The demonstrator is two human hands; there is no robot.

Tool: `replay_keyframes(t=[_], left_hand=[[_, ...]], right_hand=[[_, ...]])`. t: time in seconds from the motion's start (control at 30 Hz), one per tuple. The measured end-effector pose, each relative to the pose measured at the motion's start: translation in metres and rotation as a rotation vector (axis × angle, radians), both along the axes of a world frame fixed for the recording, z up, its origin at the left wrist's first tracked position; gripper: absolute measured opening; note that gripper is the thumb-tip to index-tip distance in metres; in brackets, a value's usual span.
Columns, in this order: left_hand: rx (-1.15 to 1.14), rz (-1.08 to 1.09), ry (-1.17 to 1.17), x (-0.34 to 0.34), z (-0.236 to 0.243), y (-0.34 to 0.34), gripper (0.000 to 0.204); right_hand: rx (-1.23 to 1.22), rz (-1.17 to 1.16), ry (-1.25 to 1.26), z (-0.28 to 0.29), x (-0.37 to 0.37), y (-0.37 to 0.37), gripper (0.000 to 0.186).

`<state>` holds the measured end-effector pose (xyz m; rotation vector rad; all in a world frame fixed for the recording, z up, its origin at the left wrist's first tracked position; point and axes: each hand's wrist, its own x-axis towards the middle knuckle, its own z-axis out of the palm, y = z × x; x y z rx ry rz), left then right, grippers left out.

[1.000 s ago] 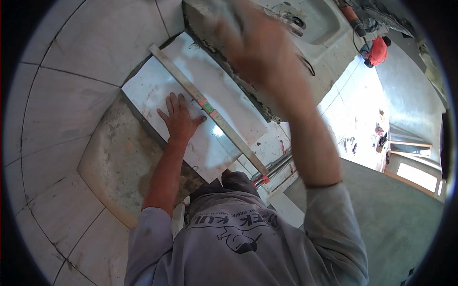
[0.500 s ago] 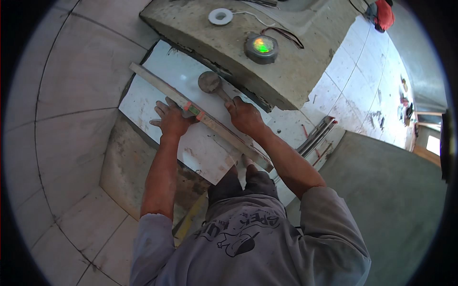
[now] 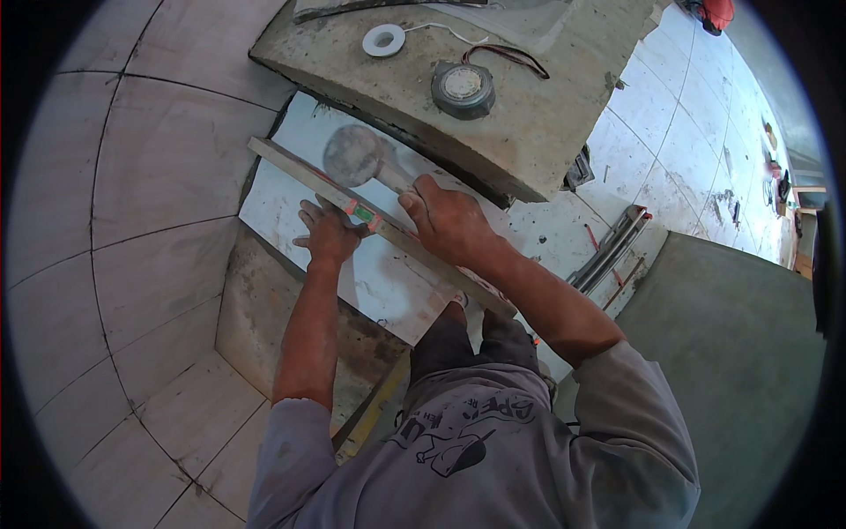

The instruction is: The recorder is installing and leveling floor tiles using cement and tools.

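Note:
A glossy white tile (image 3: 388, 286) lies between the raised concrete block and my legs. Diagonally across it rests a long dusty spirit level (image 3: 419, 249) with a green vial in a pinkish mount. My left hand (image 3: 331, 234) is spread flat on the tile, its fingers close against the level by the vial. In my right hand (image 3: 451, 219) is the handle of a mallet (image 3: 354, 156) with a round, grey, dusty head. The head is raised toward me over the far part of the tile and looks slightly blurred.
On the concrete block (image 3: 520, 132) sit a round tape measure (image 3: 463, 88) and a white tape roll (image 3: 384, 40) with a loose strand. Right of the tile lies a metal-railed tile cutter (image 3: 612, 249). Large wall tiles (image 3: 167, 159) rise at left.
The mallet has come up off the tile toward the camera, its head now larger and further left. My left hand stays by the level. The whole view has shifted slightly.

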<state>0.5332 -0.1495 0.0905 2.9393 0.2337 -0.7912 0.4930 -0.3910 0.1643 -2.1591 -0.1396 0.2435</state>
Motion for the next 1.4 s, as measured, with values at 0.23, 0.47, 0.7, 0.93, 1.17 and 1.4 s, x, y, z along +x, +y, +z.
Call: replay_keyframes(t=[0.23,0.47,0.7,0.93,1.17,1.4], left_hand=[[-0.023,0.026,0.007,0.004,0.002,-0.011,0.122],[-0.058,0.075,-0.014,0.0,0.01,-0.009,0.123],[-0.042,0.11,0.004,-0.001,0.02,-0.02,0.125],[-0.092,0.133,-0.056,-0.005,0.022,-0.019,0.129],[-0.111,0.124,-0.092,-0.008,0.014,-0.011,0.133],[-0.139,0.137,-0.11,-0.016,0.009,-0.005,0.131]], right_hand=[[-0.207,-0.013,0.132,-0.049,0.018,-0.001,0.04],[-0.191,-0.03,0.093,-0.052,-0.003,-0.009,0.039],[-0.186,-0.014,0.035,-0.045,0.005,-0.005,0.039],[-0.16,-0.016,0.042,-0.034,0.012,0.006,0.039],[-0.178,-0.007,0.082,-0.037,0.005,-0.001,0.038],[-0.114,0.033,0.01,-0.013,0.005,0.011,0.032]])
